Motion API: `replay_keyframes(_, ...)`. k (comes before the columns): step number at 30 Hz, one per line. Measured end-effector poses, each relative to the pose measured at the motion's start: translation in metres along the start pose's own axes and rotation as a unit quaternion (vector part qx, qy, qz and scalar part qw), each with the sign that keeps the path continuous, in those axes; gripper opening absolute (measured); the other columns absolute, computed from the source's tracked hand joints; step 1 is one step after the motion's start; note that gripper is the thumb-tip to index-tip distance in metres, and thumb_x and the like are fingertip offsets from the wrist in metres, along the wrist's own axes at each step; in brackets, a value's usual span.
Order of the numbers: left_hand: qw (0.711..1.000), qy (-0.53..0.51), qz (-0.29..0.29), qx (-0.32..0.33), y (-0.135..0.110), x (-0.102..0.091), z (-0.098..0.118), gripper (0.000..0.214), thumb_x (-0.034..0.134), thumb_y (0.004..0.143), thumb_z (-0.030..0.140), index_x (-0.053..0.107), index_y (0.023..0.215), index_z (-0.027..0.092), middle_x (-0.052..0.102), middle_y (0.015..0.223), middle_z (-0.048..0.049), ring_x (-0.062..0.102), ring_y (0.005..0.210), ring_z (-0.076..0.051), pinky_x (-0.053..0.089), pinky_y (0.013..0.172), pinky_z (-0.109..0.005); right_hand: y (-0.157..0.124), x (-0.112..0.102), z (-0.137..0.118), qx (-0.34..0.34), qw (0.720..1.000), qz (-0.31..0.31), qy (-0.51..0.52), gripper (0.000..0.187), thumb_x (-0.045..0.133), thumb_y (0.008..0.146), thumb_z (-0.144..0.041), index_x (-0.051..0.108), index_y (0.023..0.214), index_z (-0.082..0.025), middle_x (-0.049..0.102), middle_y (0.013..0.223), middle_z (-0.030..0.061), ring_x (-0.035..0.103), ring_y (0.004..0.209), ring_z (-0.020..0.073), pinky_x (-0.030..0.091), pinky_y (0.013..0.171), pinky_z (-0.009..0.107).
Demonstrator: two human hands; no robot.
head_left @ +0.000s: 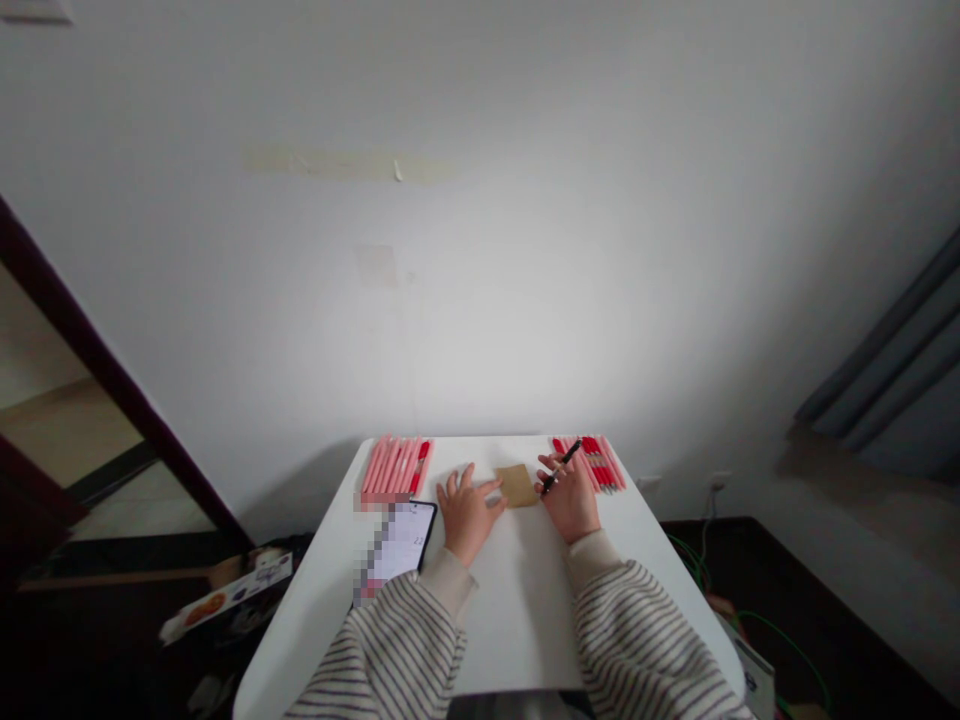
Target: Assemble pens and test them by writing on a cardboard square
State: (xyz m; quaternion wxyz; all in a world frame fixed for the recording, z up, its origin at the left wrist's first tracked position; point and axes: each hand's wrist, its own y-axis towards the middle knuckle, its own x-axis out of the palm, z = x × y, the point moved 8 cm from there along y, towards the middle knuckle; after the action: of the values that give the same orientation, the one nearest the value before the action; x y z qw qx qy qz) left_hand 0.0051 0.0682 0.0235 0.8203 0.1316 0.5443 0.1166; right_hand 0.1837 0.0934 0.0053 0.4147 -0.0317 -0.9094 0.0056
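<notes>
A small square of brown paper (517, 486) lies on the white table between my hands. My left hand (469, 512) rests at the paper's left edge, fingers spread, thumb and forefinger close to it. In my right hand (571, 502) a black pen (562, 466) is held at a slant, its lower end near the paper's right edge. Behind that hand lies a row of pink and red pens (602, 462). A second row of pink pens (391, 466), with a red one at its right, is at the far left. Below it sits a phone (411, 535) with a lit screen.
The white table (517, 620) stands against a pale wall (480, 250). A grey curtain (892, 350) hangs at the right. Green cables (697, 565) lie on the floor right of the table, and a box (232, 595) is on the left.
</notes>
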Motion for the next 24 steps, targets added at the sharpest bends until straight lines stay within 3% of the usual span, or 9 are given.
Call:
replay_keyframes(3, 1.000, 0.003, -0.005, -0.001, -0.001, -0.002, 0.001, 0.032, 0.064, 0.075, 0.043, 0.065, 0.107, 0.045, 0.048, 0.139, -0.0022, 0.038, 0.126, -0.034, 0.024, 0.105, -0.061, -0.006, 0.008, 0.002, 0.043, 0.997, -0.040, 0.048, 0.055, 0.049, 0.072, -0.074, 0.052, 0.061, -0.021, 0.063, 0.083, 0.0037, 0.055, 0.068, 0.0149, 0.044, 0.056, 0.029)
replay_keyframes(5, 1.000, 0.006, -0.009, -0.001, -0.001, -0.004, 0.002, 0.033, 0.064, 0.075, 0.043, 0.065, 0.108, 0.045, 0.048, 0.139, -0.0021, 0.038, 0.126, -0.034, 0.024, 0.105, -0.060, -0.009, 0.010, 0.001, 0.047, 0.995, -0.047, 0.073, 0.059, 0.046, 0.072, -0.077, 0.046, 0.055, -0.021, 0.061, 0.078, 0.0039, 0.054, 0.067, 0.0154, 0.044, 0.057, 0.030)
replay_keyframes(15, 1.000, 0.012, -0.011, 0.001, -0.002, -0.004, 0.000, 0.035, 0.062, 0.076, 0.044, 0.063, 0.111, 0.046, 0.048, 0.139, -0.0015, 0.037, 0.127, -0.033, 0.023, 0.105, -0.060, -0.011, 0.008, -0.001, 0.042, 0.994, -0.033, 0.096, 0.049, 0.049, 0.074, -0.064, 0.038, 0.052, -0.021, 0.057, 0.072, 0.0022, 0.048, 0.064, 0.0147, 0.043, 0.054, 0.030)
replay_keyframes(24, 1.000, 0.002, 0.001, -0.006, -0.003, -0.004, 0.002, 0.034, 0.060, 0.075, 0.049, 0.065, 0.109, 0.043, 0.048, 0.139, -0.0027, 0.034, 0.128, -0.034, 0.020, 0.106, -0.060, -0.009, 0.012, -0.002, 0.024, 0.997, -0.046, 0.052, 0.058, 0.051, 0.072, -0.074, 0.041, 0.054, -0.020, 0.059, 0.079, 0.0012, 0.047, 0.064, 0.0126, 0.042, 0.056, 0.028)
